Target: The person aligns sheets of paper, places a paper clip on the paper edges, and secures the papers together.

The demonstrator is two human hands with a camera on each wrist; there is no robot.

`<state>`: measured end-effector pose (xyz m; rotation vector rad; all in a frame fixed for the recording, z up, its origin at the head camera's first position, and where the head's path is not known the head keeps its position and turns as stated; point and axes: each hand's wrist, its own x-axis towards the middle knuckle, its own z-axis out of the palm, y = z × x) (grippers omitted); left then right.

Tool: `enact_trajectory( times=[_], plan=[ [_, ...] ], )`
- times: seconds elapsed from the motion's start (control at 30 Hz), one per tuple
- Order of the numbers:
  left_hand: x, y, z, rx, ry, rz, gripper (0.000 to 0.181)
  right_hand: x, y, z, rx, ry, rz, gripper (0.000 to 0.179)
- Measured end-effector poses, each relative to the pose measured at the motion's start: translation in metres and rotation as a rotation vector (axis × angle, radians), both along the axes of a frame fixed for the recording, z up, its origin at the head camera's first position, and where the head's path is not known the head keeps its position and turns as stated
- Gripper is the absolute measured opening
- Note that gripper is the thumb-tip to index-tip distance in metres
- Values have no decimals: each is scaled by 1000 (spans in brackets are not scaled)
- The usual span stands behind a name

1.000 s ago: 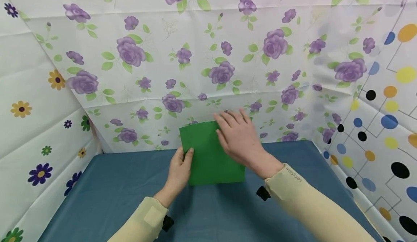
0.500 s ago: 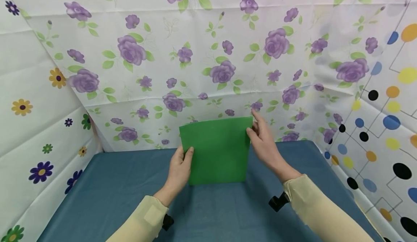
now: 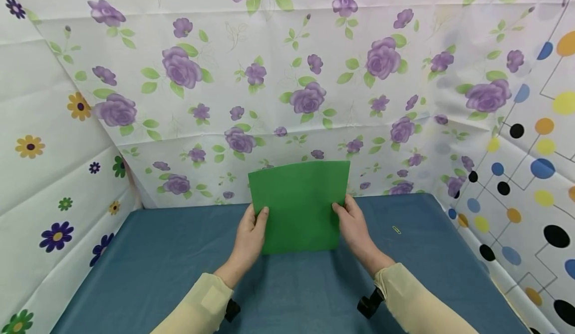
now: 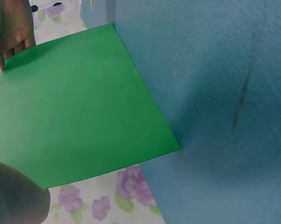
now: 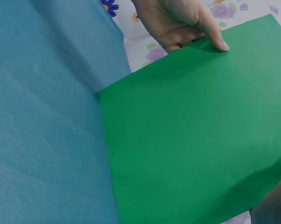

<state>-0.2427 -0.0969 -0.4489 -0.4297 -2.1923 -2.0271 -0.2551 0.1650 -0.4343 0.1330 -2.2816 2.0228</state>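
A square sheet of green paper [image 3: 298, 206] stands nearly upright over the blue table, its lower edge at the tabletop. On its left side my left hand [image 3: 246, 234] pinches the edge, thumb in front and fingers behind. My right hand [image 3: 357, 226] grips the right edge the same way, roughly level with the left. The left wrist view shows the green paper [image 4: 80, 107] slightly bowed, its lower edge along the blue cloth. In the right wrist view my left hand's thumb [image 5: 217, 39] lies on the front face. The fingers behind the sheet are mostly hidden.
A small yellow paper clip [image 3: 397, 229] lies on the blue tablecloth [image 3: 170, 254], right of my right hand. Behind the table hangs a floral curtain [image 3: 269, 74]. Patterned sheets flank both sides.
My right hand has come off the sheet's top, moved to its upper right corner, then slid down the right edge. My left hand keeps its hold. The paper clip has come into sight.
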Motion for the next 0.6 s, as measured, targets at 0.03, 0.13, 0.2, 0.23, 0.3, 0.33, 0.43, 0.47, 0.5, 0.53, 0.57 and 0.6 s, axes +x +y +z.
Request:
enact_trajectory(
  times=[0.03, 0.13, 0.2, 0.23, 0.3, 0.33, 0.43, 0.47, 0.5, 0.53, 0.57, 0.6],
  plan=[
    [0, 0, 0, 1, 4, -5, 40, 1, -1, -1, 3, 3, -8, 40],
    [0, 1, 1, 12, 17, -10, 40, 3, -2, -1, 0, 25, -33, 38],
    [0, 1, 2, 14, 24, -7, 40, 4, -2, -2, -7, 42, -36, 38],
    [-1, 1, 2, 13, 23, -5, 39, 4, -3, -3, -11, 46, -36, 38],
    [-1, 2, 0, 5, 20, 0, 39, 5, -2, -6, -9, 50, -28, 38],
    [-1, 2, -1, -1, 19, 0, 38, 6, -2, -7, -7, 51, -19, 38],
    [-2, 2, -5, -8, 28, -5, 37, 7, -1, -11, 6, 57, 6, 39],
    [-2, 3, -5, -8, 37, -6, 36, 7, -1, -12, 9, 63, 13, 39],
    [-3, 3, -5, -6, 46, -8, 36, 7, 0, -11, 13, 71, 21, 39],
    [-3, 3, -4, -4, 51, -7, 35, 8, 0, -11, 15, 77, 25, 38],
    [-3, 3, -3, -5, 57, -5, 34, 8, 0, -10, 18, 83, 24, 38],
    [-4, 3, -2, -10, 56, -1, 33, 9, 0, -8, 25, 89, 21, 37]
  ],
)
